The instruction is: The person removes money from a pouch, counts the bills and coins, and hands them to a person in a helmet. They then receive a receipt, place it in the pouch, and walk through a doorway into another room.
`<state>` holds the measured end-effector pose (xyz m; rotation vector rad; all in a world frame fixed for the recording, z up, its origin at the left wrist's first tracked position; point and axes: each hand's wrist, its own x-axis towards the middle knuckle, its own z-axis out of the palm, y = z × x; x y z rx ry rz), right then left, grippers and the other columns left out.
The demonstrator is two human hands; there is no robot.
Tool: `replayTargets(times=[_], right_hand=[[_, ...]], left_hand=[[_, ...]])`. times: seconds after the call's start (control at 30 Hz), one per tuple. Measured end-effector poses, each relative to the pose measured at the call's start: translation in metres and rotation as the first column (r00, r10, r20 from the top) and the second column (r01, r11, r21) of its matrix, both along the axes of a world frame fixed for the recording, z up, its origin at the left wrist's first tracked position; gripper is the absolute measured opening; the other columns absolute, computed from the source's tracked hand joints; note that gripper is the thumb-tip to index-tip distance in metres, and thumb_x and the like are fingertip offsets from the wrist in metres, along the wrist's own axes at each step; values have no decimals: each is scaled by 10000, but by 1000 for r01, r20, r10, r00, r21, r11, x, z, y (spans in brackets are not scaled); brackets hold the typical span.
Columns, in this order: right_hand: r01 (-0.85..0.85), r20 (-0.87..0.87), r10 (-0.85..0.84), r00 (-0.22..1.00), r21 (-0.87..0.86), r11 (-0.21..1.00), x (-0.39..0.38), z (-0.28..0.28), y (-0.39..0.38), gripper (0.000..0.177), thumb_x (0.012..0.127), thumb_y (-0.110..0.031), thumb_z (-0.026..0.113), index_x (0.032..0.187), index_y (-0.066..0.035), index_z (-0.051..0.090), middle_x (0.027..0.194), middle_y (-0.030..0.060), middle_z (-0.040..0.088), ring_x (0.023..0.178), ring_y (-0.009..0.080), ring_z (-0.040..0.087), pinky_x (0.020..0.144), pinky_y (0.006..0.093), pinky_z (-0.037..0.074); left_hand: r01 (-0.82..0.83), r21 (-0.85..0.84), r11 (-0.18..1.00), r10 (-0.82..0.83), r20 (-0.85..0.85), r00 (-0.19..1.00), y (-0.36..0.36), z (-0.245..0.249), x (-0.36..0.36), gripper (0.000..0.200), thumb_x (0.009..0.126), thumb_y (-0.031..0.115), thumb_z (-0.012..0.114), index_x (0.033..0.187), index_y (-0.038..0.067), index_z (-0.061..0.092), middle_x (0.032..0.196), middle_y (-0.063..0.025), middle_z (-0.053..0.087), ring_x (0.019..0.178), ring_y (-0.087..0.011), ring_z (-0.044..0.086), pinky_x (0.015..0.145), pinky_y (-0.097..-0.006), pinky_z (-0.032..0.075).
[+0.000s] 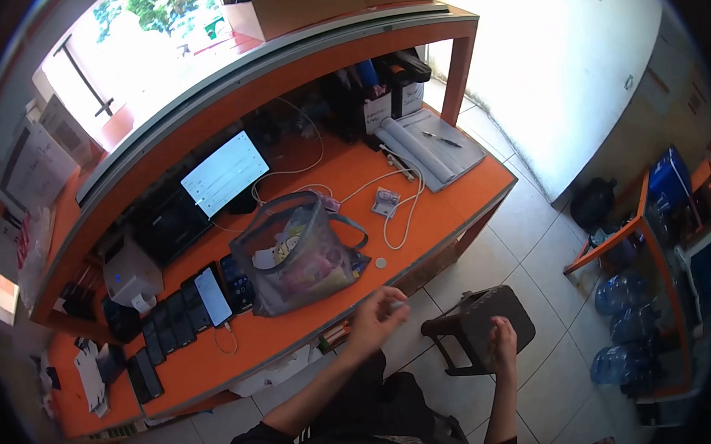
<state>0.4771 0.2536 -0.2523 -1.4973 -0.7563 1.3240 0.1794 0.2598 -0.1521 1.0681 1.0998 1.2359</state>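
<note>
My left hand (pixel 378 320) is raised just past the front edge of the orange desk, fingers curled in a pinch around a small pale grey thing too small to name. Close by on the desk lies a small round silvery disc (pixel 381 263). A translucent grey bag (pixel 294 279) with handles stands behind, with colourful packets showing inside. Above the dark stool (pixel 479 316), my right hand (pixel 504 341) is held with curled fingers; what they hold, if anything, is hidden.
Several phones (pixel 211 296) lie in a row on the orange desk (pixel 437 217), left of the bag. Behind them is a lit screen (pixel 226 173). A white cable (pixel 389 236) loops near a small box (pixel 385 202) and an open book (pixel 432 148). Water jugs (pixel 621 364) stand right.
</note>
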Motion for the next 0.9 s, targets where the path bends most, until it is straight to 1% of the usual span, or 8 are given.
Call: replayTargets(times=[0.13, 0.2, 0.3, 0.4, 0.6, 0.7, 0.8, 0.9], right_hand=[[-233, 3, 234, 972, 112, 966, -72, 34, 85, 195, 873, -229, 525, 934, -56, 592, 714, -48, 480, 666, 32, 432, 588, 176, 349], [-302, 40, 301, 953, 212, 929, -112, 44, 137, 194, 849, -199, 547, 936, -36, 605, 727, -30, 507, 668, 57, 466, 575, 202, 372], [-511, 299, 439, 847, 236, 826, -172, 70, 223, 216, 797, -137, 596, 996, -54, 604, 795, 14, 548, 734, 87, 509, 639, 238, 408], [-808, 803, 420, 424, 126, 576, -223, 80, 304, 402, 687, -68, 679, 1072, -159, 611, 877, 75, 592, 846, 192, 598, 688, 320, 472], [-798, 825, 355, -439, -540, 268, -269, 13, 378, 426, 669, -81, 672, 1071, -211, 618, 1011, 72, 545, 909, 256, 599, 760, 360, 498], [-825, 777, 525, -348, -520, 222, -274, 5, 393, 412, 590, -100, 720, 983, -191, 635, 1044, 55, 526, 925, 237, 580, 756, 369, 487], [-929, 950, 296, -101, -196, 313, -287, 27, 378, 294, 637, -175, 708, 919, -166, 627, 1012, 59, 536, 932, 253, 575, 753, 376, 488], [-954, 893, 441, 92, -49, 297, -328, 62, 359, 314, 675, -250, 699, 953, -143, 603, 990, 77, 544, 928, 287, 575, 755, 395, 488]], left_hand=[[-202, 75, 976, 215, -244, 946, 36, 35, -75, 161, 832, 97, 614, 964, 88, 524, 719, 30, 533, 612, -11, 503, 537, -158, 375], [-266, 50, 963, 269, -87, 959, 62, 55, -108, 166, 831, 65, 607, 962, 85, 506, 807, 20, 515, 706, -40, 508, 619, -188, 427], [-334, 48, 941, 331, -317, 889, 104, 70, -160, 125, 854, 76, 573, 941, 92, 485, 810, 11, 537, 707, -40, 509, 627, -191, 426], [-330, -22, 944, 312, -268, 911, 145, 70, -198, 78, 876, 97, 526, 922, 100, 464, 805, -11, 584, 711, -42, 527, 610, -197, 422], [-301, -232, 925, 255, -209, 944, 199, 49, -228, 77, 865, 40, 423, 883, 62, 494, 821, -27, 560, 730, -81, 545, 652, -225, 445], [-293, -268, 918, 201, -322, 925, 210, 44, -243, 151, 845, 8, 384, 870, 42, 529, 820, -20, 544, 743, -90, 550, 673, -232, 457], [-304, -257, 917, 190, -389, 901, 210, 40, -254, 187, 844, -1, 361, 878, 29, 542, 820, -20, 540, 738, -92, 548, 687, -235, 462], [-384, -266, 885, 294, -320, 901, 211, 45, -251, 203, 853, 0, 348, 875, 25, 549, 800, -17, 536, 710, -83, 530, 671, -226, 449]])
